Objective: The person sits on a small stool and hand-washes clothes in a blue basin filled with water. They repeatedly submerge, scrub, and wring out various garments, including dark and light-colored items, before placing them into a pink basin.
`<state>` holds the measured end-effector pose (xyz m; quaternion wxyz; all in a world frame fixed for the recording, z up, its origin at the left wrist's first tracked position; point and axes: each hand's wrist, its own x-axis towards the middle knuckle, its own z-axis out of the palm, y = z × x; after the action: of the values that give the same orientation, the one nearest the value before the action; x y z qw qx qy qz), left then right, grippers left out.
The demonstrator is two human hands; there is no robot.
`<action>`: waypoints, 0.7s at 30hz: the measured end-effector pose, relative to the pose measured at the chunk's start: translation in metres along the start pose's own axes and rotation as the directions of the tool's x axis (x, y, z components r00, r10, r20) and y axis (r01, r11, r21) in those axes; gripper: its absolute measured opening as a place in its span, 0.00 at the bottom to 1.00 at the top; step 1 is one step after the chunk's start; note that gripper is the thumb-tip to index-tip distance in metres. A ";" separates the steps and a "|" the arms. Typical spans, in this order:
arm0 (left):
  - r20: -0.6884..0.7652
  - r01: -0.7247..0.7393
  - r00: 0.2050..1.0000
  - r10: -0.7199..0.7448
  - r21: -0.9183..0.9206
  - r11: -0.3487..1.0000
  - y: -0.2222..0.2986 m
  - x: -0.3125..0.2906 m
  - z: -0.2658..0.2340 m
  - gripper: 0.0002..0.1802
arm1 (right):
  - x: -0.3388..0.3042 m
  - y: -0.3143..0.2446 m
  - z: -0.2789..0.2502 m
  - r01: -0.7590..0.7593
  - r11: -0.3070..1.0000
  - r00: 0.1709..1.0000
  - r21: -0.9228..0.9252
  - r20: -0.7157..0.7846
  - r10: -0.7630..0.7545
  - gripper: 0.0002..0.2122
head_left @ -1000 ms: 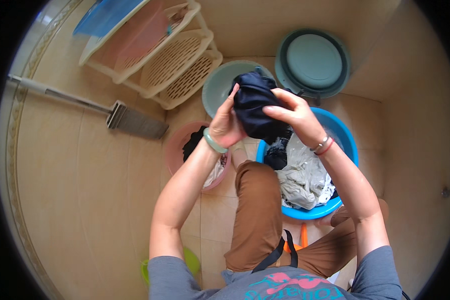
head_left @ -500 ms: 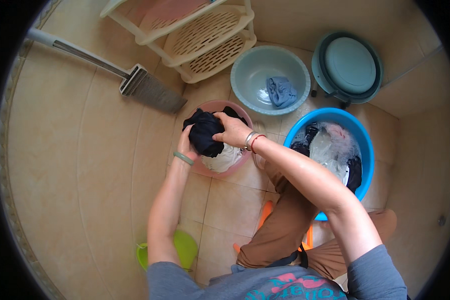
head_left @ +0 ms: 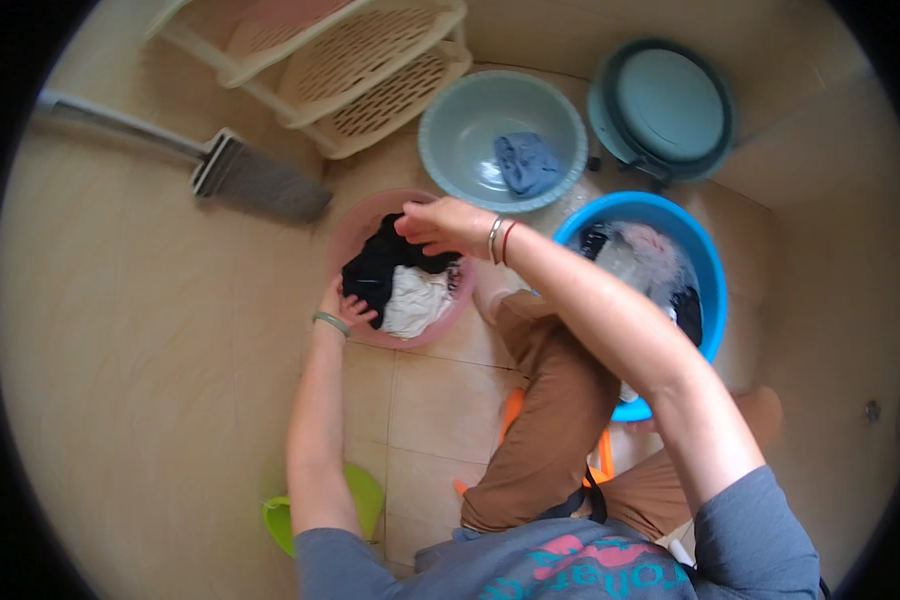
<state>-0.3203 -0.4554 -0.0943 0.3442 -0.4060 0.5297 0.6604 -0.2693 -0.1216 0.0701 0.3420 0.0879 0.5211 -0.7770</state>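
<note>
A pink basin [head_left: 345,235] on the floor holds a black garment [head_left: 372,275] and a white cloth [head_left: 416,302]. The black garment lies loosely over the left and far parts of the basin, with the white cloth beside it on the near side. At the basin's left rim is my left hand [head_left: 346,304], fingers spread beside the black garment and not gripping it. My right hand [head_left: 446,228] hovers over the far right part of the basin, its fingers stretched out and loosely curved, with nothing seen in them.
Right of the pink basin, a bright blue tub [head_left: 712,290] holds soapy water and soaking clothes. Behind stand a pale blue-green basin [head_left: 450,145] with a folded blue cloth [head_left: 527,165], stacked basins [head_left: 672,105], a cream rack [head_left: 355,85] and a flat mop [head_left: 270,182]. A green container [head_left: 365,497] sits near my left arm.
The bunched black garment has left both hands and now lies spread in the pink basin. My hands have moved apart, and the view has shifted slightly.
</note>
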 end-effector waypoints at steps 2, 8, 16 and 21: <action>0.208 -0.020 0.978 0.013 0.033 0.999 0.002 -0.027 0.077 0.47 | -0.044 -0.002 -0.050 0.087 0.993 0.995 0.082 -0.051 -0.083 0.30; 0.630 -0.317 0.776 0.021 0.361 0.877 -0.009 -0.165 0.278 0.33 | -0.198 0.039 -0.124 0.218 0.971 0.950 0.098 -0.250 -0.188 0.25; 0.740 -0.711 0.644 -0.194 0.672 0.207 -0.151 -0.199 0.416 0.33 | -0.307 0.238 -0.091 -0.555 0.270 0.788 -0.787 -0.601 -0.133 0.48; 0.720 -0.731 0.659 -0.217 0.681 0.042 -0.245 -0.125 0.387 0.32 | -0.315 0.317 -0.131 -0.435 0.298 0.790 -0.850 -0.519 -0.327 0.29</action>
<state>-0.1156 -0.0303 -0.0420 0.5384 0.3185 0.7284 0.2796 0.1355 0.0599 -0.0698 0.1653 0.1321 0.9511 -0.2250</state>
